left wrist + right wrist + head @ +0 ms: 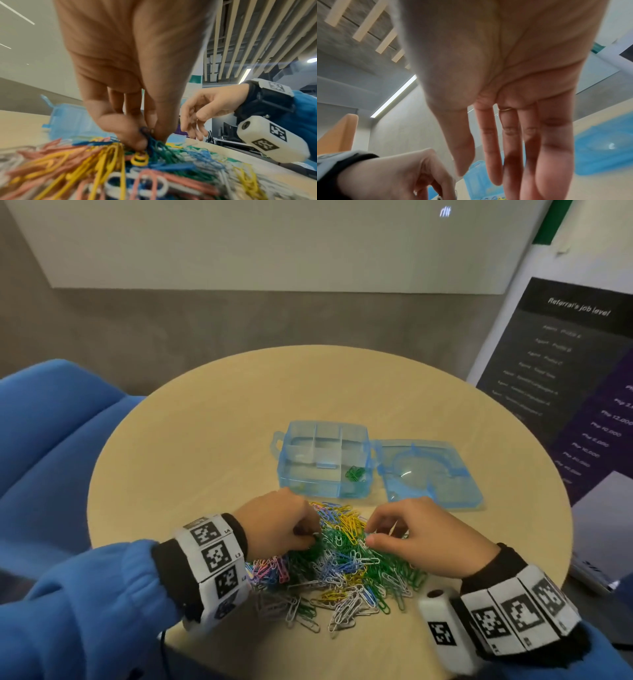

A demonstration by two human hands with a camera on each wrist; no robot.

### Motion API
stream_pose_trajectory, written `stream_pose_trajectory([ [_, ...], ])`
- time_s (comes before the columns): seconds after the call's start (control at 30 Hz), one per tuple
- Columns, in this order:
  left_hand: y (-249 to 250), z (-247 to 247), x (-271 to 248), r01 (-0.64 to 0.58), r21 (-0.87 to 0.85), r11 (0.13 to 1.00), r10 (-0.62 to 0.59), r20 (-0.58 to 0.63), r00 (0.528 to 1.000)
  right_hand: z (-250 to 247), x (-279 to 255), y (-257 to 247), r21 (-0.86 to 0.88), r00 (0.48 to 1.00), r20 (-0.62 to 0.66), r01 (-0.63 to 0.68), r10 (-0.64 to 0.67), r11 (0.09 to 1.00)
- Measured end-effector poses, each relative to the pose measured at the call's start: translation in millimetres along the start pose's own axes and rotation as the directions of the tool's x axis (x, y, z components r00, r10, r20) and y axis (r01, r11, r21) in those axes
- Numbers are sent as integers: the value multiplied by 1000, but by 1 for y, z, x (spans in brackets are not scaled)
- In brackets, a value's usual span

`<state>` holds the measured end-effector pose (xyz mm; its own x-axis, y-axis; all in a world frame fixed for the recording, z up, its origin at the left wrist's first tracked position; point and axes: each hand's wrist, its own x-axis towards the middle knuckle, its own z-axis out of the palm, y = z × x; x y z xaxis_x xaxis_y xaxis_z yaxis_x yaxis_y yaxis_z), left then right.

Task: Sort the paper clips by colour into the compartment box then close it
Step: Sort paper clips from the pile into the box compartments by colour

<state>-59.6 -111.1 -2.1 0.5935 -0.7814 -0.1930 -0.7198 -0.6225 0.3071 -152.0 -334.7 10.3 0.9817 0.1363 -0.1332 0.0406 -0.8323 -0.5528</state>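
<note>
A mixed pile of paper clips (346,566) in green, yellow, blue, pink and white lies on the round table (205,440), in front of the open blue compartment box (322,487). A few green clips (355,473) sit in its front right compartment. My left hand (310,537) is down in the pile's left part, and its thumb and fingers pinch a small bunch of green clips (152,140). My right hand (371,534) hovers over the pile's right part with straight fingers (513,155) pointing down, holding nothing.
The box's hinged lid (428,470) lies flat on the table to the right of the box. A blue sofa (51,422) stands left of the table and a dark poster (565,364) at the right. Bare tabletop lies behind and left of the box.
</note>
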Motion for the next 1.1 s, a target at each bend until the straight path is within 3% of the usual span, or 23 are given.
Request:
stream_pose_trajectory([
  [0.23, -9, -10, 2, 22, -357, 934, -35, -29, 999, -7, -3, 2, 68, 1000, -2, 0, 0, 998],
  [0.37, -10, -15, 2, 5, -579, 816, -57, -71, 996, -3, -2, -3, 163, 998, -46, 43, -36, 986],
  [0.5, -1, -16, 2, -17, -754, 657, -59, -74, 996, 9, 3, -12, 450, 987, -160, 58, 17, 891],
  [0.6, 5, -15, 4, -25, -791, 611, -83, -96, 992, 18, 6, -18, 644, 980, -193, 94, 43, 759],
  [0.67, 8, -14, 4, -30, -791, 611, -78, -98, 992, 21, 7, -20, 680, 971, -235, 129, 47, 722],
  [0.83, 11, -12, 3, -38, -820, 571, -88, -107, 990, 22, 9, -19, 654, 939, -334, 168, 82, 738],
  [1.1, 9, -7, 2, -15, -818, 575, -129, -109, 986, 16, 18, -24, 685, 971, -230, 114, 65, 720],
])
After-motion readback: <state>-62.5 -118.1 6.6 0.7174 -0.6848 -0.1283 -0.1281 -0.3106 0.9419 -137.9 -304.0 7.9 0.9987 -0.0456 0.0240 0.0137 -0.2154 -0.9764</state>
